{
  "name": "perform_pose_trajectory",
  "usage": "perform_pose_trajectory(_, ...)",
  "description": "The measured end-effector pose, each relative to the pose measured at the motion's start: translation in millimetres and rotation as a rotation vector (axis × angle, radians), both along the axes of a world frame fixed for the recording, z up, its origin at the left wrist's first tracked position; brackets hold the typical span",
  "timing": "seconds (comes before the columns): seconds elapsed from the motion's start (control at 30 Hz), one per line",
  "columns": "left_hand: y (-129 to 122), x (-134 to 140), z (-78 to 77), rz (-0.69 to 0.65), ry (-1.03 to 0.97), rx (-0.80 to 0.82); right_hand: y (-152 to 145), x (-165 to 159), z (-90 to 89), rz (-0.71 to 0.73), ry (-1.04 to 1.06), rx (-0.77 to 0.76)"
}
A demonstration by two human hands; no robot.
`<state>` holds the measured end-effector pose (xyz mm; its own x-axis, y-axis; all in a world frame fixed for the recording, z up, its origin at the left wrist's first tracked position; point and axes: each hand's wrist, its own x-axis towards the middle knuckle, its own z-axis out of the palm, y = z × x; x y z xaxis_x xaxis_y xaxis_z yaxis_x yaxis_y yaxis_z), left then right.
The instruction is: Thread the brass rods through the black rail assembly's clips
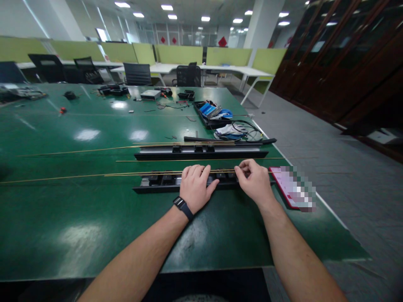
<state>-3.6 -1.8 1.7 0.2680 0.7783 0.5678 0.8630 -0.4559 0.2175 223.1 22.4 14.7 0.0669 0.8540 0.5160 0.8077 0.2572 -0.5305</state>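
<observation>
A long black channel-shaped rail with black blocks set inside lies across the green table in front of me. Thin gold-coloured rods run lengthwise over it and stick out well past its left end. My left hand lies palm down across the rail and rods, fingers flat and thumb spread. Near the rail's right end, my right hand has thumb and forefinger pinched at a thin rod; the fingers partly hide the grip. A second black rail lies behind, with more rods on its back edge and a single rod between the rails.
To the right lies a red-edged phone-like item, partly pixelated. Farther back are a black tray with blue packets, white-and-blue gloves and black cable. Small parts and a grey box sit at the far side. The table's right edge is close.
</observation>
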Motion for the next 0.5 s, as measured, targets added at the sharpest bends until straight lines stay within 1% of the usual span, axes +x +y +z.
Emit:
perform_pose_trajectory(0.3, -0.6, 0.5, 1.5, -0.003, -0.005, -0.009, -1.0, -2.5, 2.1, 0.036, -0.002, -0.005)
perform_pose_trajectory(0.5, -0.7, 1.3, 1.2, 0.001, -0.003, -0.01, -0.1, -1.4, 0.5, 0.035, 0.004, 0.001)
